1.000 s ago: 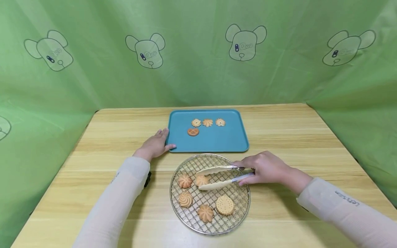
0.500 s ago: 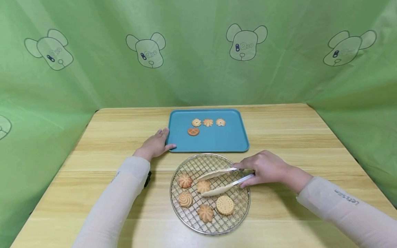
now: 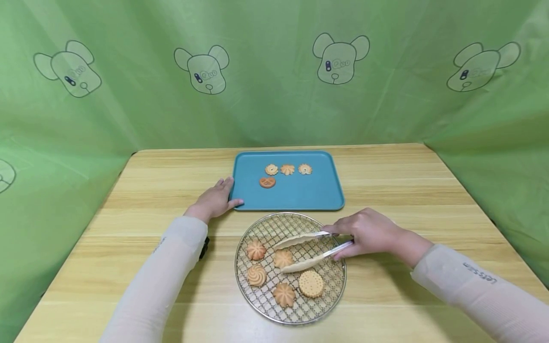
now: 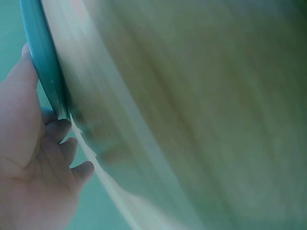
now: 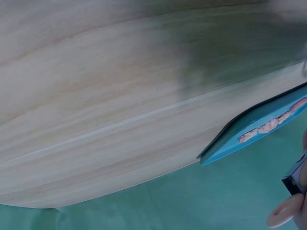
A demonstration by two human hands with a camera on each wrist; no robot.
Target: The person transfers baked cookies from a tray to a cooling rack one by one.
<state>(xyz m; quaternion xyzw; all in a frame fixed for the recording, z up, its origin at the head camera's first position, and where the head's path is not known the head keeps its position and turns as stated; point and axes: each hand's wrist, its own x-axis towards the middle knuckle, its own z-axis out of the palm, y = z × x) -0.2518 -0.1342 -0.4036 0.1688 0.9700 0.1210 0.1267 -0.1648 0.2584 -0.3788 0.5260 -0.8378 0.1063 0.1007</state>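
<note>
The right hand (image 3: pixel 364 233) grips tongs (image 3: pixel 302 265), their arms apart astride a flower cookie (image 3: pixel 283 258) on the wire rack (image 3: pixel 293 228); whether a tip touches it, I can't quite tell. On the rack, a dotted round biscuit (image 3: pixel 311 284) crowds the near arm. Beyond the rack, the left hand (image 3: pixel 214 199) rests against the blue tray (image 3: pixel 300 197). Since a second ago, cookie and tips have shifted toward the rack's near rim. The tongs lie lengthwise across the rack, tips pointing left.
</note>
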